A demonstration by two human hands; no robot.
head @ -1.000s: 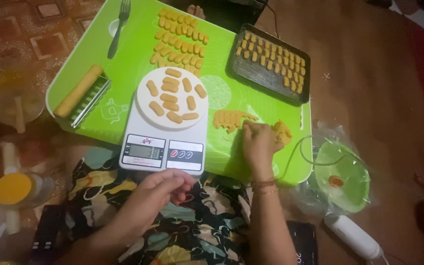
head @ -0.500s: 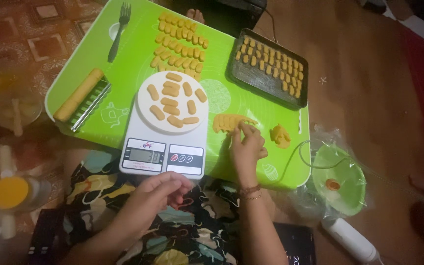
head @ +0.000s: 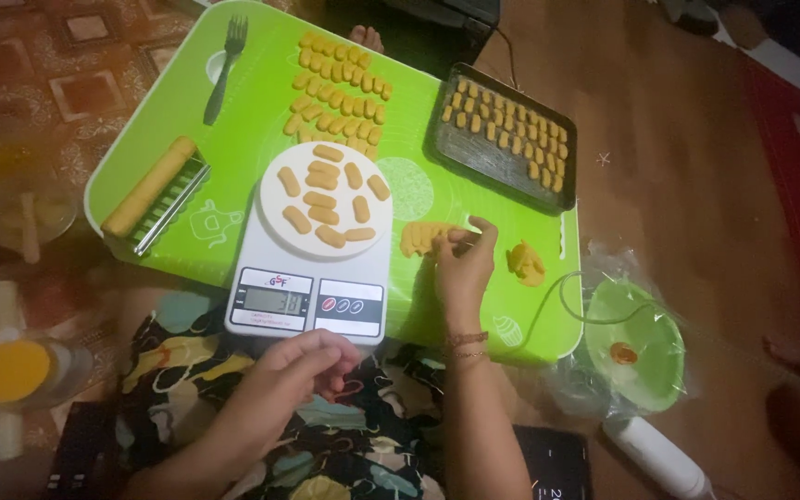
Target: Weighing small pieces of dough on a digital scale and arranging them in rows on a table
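We're mid-portioning: our right hand [head: 463, 268] pinches at the ridged dough strip [head: 421, 238] near the green surface's [head: 243, 130] front edge, fingers pressed on its end. Our left hand [head: 300, 366] hovers loosely curled below the scale [head: 312, 278]. We judge the next move needs a clean pinch-off. Since half a second ago, the right hand has slid closer to the strip.

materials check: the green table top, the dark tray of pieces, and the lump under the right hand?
Green table top: looks like moulded plastic, smooth and slightly glossy, with rounded corners.
Dark tray: probably thin metal with a dark matte coating; raised rim. Not certain.
Orange-yellow lump at the right hand: seems a soft dough, matte, ridged on top, same colour as the shaped pieces on the tray.
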